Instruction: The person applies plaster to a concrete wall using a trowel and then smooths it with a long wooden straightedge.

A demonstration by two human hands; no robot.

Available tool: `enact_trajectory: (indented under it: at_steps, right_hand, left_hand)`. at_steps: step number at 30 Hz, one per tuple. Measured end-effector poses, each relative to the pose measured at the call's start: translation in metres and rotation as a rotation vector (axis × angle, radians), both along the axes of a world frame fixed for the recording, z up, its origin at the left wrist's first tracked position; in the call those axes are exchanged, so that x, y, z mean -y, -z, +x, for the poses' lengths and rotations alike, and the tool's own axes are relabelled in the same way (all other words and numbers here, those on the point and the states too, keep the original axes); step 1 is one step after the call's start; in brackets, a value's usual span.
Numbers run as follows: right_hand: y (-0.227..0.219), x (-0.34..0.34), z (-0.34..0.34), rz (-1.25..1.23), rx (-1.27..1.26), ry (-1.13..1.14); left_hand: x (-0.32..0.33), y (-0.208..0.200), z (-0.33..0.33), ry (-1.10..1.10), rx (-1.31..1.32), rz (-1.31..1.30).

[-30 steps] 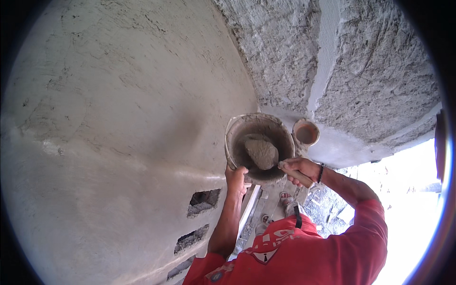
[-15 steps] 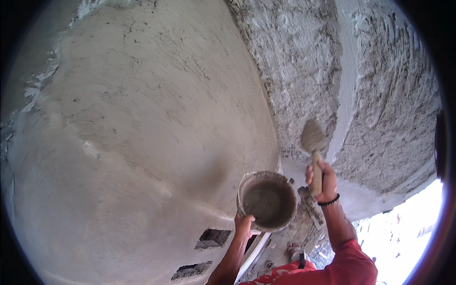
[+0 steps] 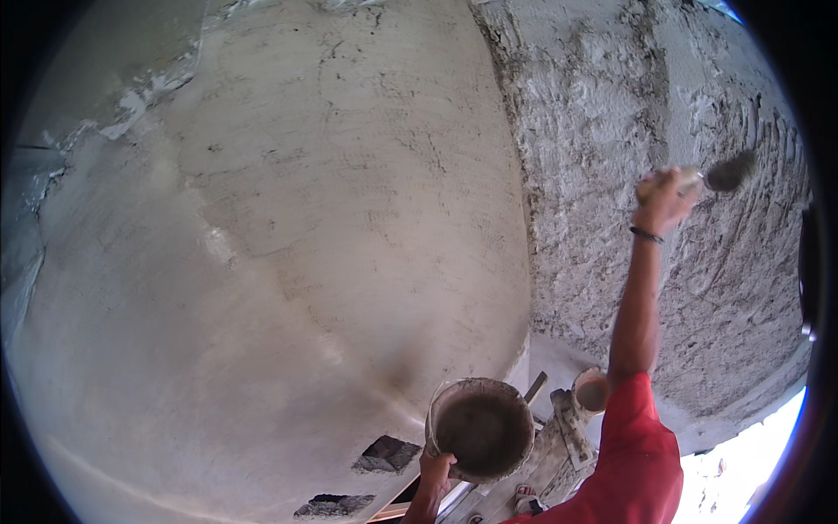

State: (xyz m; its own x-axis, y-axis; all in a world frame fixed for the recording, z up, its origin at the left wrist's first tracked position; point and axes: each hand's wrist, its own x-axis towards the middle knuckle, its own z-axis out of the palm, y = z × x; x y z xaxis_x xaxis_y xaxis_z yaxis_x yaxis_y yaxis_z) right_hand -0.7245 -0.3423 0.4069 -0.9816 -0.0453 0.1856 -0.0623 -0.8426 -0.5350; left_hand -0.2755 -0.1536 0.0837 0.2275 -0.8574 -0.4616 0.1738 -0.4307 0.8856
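Note:
My left hand [image 3: 436,468] grips the rim of a mortar-stained bucket [image 3: 526,428], thumb over the edge; grey wet mortar lies inside. Raised far to the upper right, my right hand [image 3: 668,199] is closed round the pale handle of a trowel [image 3: 730,172]. Its dark blade points right, blurred, at the rough mortared wall [image 3: 585,218]. Whether the blade touches the wall I cannot tell. A dark band circles my right wrist.
A smooth plastered wall [image 3: 349,218] fills the left, with two rectangular holes [image 3: 387,454] low in it. Below are wooden planks [image 3: 572,428] and a second, smaller bucket [image 3: 593,392] beside my right arm. Bright daylight shows at lower right.
My right hand has swung up and to the right with the trowel, away from the bucket. The bucket sits lower in view, and the smaller bucket has come into sight.

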Motion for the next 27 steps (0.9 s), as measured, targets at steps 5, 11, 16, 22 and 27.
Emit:
enact_trajectory:
  at_steps: [5, 11, 16, 22, 27]
  right_hand:
    - [0.052, 0.123, 0.042, 1.585, -1.357, -0.155]
    - [0.165, -0.034, 0.053, 1.077, -0.85, -0.791]
    - [0.251, -0.154, 0.066, 1.249, -1.325, -1.14]
    - [0.258, -0.193, 0.142, 1.603, -2.075, -0.936]
    - [0.28, -0.208, 0.164, 1.888, -1.985, -0.934]
  left_hand:
    - [-0.006, 0.022, 0.006, -0.03, -0.019, 0.027]
    - [-0.011, 0.028, 0.02, 0.019, -0.115, 0.057]
    - [-0.007, 0.016, 0.006, 0.13, -0.11, -0.041]
    - [0.001, 0.021, -0.021, 0.313, 0.096, -0.057]
    - [-0.006, 0.003, -0.05, 0.415, 0.088, -0.276]
